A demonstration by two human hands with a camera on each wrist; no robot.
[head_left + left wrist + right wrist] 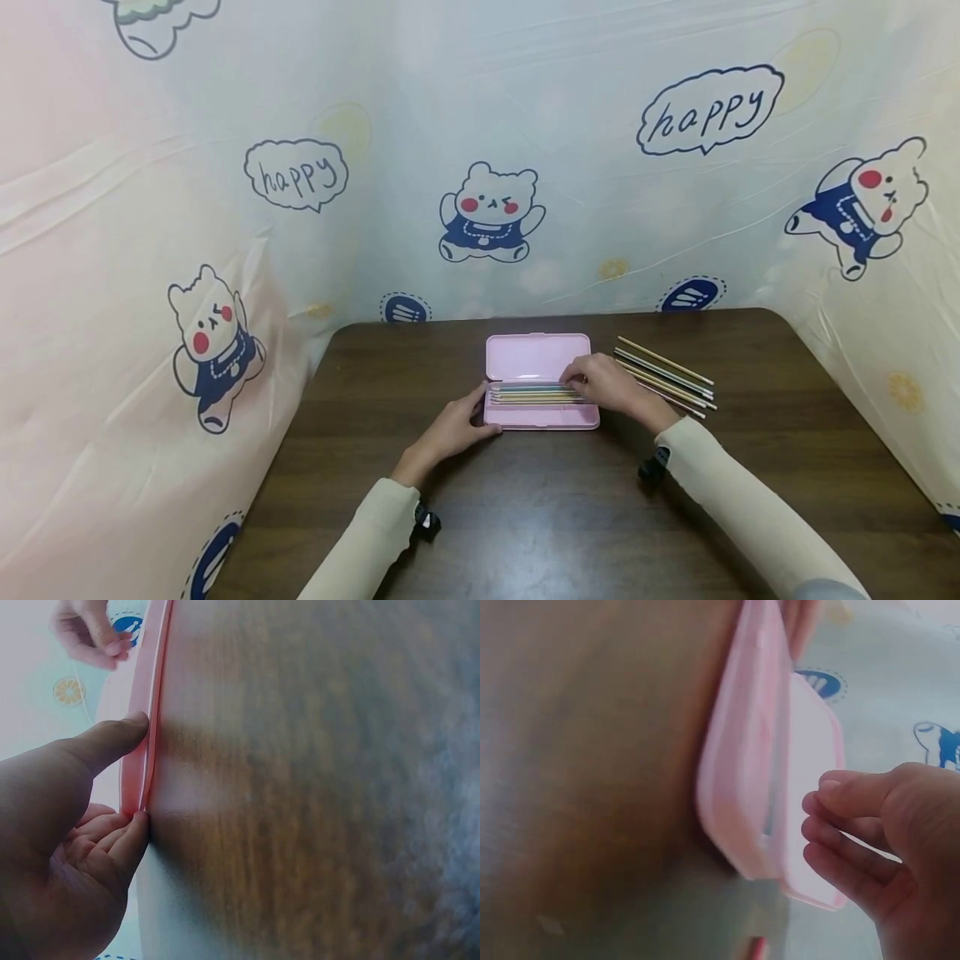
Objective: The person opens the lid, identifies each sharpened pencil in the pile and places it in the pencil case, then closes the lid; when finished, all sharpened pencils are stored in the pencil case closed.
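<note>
A pink pencil case (540, 421) lies open on the table, its lid (536, 354) laid back on the far side. Several pencils (532, 397) lie side by side in it, lengthwise. My left hand (452, 427) grips the case's left end, and in the left wrist view the thumb rests on the long side (140, 769) with fingertips at the corner. Over the right end of the case is my right hand (603, 382). In the right wrist view its fingers (847, 859) are loosely bent, with nothing seen between them.
To the right of the case, several loose pencils (663, 375) lie slanted on the dark wooden table (525, 517), partly behind the right hand. A printed cloth (585, 217) hangs around the table's back and sides. Each wrist wears a small black camera (427, 523).
</note>
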